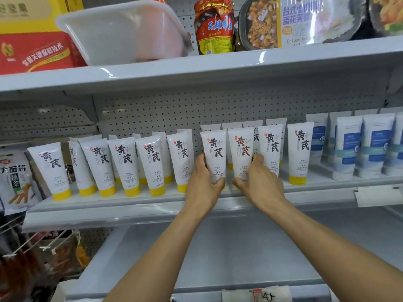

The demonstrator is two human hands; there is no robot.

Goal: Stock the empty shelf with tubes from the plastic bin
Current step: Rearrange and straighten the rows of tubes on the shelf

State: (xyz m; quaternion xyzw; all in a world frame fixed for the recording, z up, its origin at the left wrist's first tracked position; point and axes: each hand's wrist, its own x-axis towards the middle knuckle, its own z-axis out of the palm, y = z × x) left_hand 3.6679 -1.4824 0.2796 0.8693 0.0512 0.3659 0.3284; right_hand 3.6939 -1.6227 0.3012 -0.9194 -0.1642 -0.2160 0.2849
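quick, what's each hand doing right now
Left hand: closed on a white plastic tube with yellow cap.
Right hand: closed on the neighbouring white tube.

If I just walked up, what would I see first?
Two hands on the middle shelf: the left hand and the right hand each hold a white tube with a yellow cap, mid-row. Above, an empty-looking plastic bin sits on the upper shelf.

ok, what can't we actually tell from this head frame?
- Bin contents: frosted wall and high angle hide the inside.
- Caps of the two held tubes: covered by the left hand and right hand.
- Back-row tubes: front row hides all but the tops.
- Small print on the tubes: too small.
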